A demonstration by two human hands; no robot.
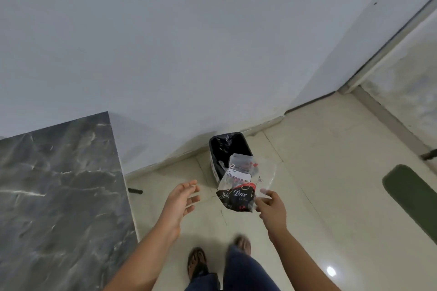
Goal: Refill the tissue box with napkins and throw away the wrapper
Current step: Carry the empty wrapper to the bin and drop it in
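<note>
My right hand [272, 208] pinches the clear plastic napkin wrapper [246, 182] by its right edge; the wrapper has a white label and a dark printed band at the bottom. It hangs in the air just in front of a small bin [227, 146] lined with a black bag, which stands on the floor against the wall. My left hand [182, 201] is empty with its fingers spread, left of the wrapper and apart from it. No tissue box is in view.
A dark marble table top [59, 196] fills the lower left, its corner near the wall. Cream floor tiles [331, 172] lie all around the bin. A dark green seat edge [411, 198] shows at the right. My feet in sandals [198, 262] are below.
</note>
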